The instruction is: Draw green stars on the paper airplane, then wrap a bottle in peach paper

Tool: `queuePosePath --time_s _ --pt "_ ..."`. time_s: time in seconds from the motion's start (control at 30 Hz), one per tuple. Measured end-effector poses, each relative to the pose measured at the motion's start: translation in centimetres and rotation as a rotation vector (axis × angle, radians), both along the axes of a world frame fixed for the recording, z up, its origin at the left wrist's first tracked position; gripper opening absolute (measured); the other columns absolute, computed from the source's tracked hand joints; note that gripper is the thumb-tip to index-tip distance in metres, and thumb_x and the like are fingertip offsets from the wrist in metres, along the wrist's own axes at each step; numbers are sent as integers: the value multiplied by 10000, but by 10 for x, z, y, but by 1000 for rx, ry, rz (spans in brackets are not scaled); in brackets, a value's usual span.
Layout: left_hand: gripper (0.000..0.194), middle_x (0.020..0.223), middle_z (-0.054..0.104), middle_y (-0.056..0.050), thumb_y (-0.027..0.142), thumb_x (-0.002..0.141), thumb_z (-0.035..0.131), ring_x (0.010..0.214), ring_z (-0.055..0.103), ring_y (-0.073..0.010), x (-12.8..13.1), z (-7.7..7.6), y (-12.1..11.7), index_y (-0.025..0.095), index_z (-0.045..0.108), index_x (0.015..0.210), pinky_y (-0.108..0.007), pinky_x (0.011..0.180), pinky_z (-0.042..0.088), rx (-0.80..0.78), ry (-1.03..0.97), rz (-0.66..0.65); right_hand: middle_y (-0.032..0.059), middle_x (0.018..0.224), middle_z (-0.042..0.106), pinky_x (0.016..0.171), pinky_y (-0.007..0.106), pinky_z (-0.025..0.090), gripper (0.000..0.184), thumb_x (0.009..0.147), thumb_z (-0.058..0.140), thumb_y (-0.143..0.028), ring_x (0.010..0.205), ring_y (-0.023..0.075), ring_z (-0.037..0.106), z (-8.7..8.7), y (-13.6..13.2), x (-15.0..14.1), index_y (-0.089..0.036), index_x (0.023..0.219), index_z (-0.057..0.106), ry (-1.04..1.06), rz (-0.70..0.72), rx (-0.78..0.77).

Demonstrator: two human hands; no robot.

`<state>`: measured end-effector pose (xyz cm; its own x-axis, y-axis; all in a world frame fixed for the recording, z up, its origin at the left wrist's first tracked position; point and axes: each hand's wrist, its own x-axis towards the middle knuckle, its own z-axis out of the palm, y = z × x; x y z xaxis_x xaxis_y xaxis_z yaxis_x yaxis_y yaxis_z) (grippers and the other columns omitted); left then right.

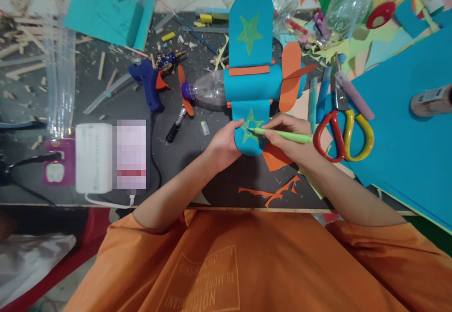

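A toy airplane (252,86) made from a clear plastic bottle and blue paper lies in front of me, with a purple cap, orange propeller and orange tail pieces. My left hand (228,145) grips the edge of its near wing, thumb on top and fingers underneath. In my right hand (287,133) is a light green marker (286,135), its tip touching the yellow-green star (248,134) on that wing. The star's middle still shows blue. A second star (250,33), fully coloured, marks the far wing. Orange paper (277,156) lies under my right hand.
Scissors (341,133) with red and yellow handles lie right of my right hand. A blue glue gun (150,79) stands left of the airplane. Further left are a phone (131,154) and a white box (93,156). Orange scraps (271,193) lie near the table edge.
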<state>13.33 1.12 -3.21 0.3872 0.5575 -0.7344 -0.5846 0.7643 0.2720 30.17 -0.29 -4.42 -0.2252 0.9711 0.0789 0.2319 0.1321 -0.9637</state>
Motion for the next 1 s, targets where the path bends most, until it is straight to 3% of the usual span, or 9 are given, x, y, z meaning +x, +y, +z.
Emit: queuePosePath --time_s 0.17,0.47,0.73,1.0 --pt "441 1083 788 -117 212 1000 371 1090 730 -243 0 -1 -1 48 609 1334 -361 1066 498 18 -14 13 7 699 698 531 271 472 286 845 721 -499 603 139 604 0 0 0 -228 754 707 3 41 9" --pt "416 856 793 -63 193 1018 326 896 764 -192 -2 -1 0 78 689 1187 -302 953 549 25 17 -1 14 734 713 543 282 489 318 838 721 -553 620 147 621 3 -1 -3 -236 828 722 42 -79 -43" --pt "453 1045 794 -122 216 1014 318 1064 740 -235 0 1 0 42 620 1303 -359 1037 521 7 -22 9 0 687 690 524 282 457 223 854 712 -442 583 141 584 3 -1 -1 -239 760 714 12 29 -21" --pt "457 1088 788 -124 207 1001 351 1102 730 -250 0 0 0 51 582 1363 -380 1077 499 5 -23 14 6 706 709 536 283 471 214 841 714 -442 604 151 608 3 -2 -2 -233 797 718 1 -5 -53"
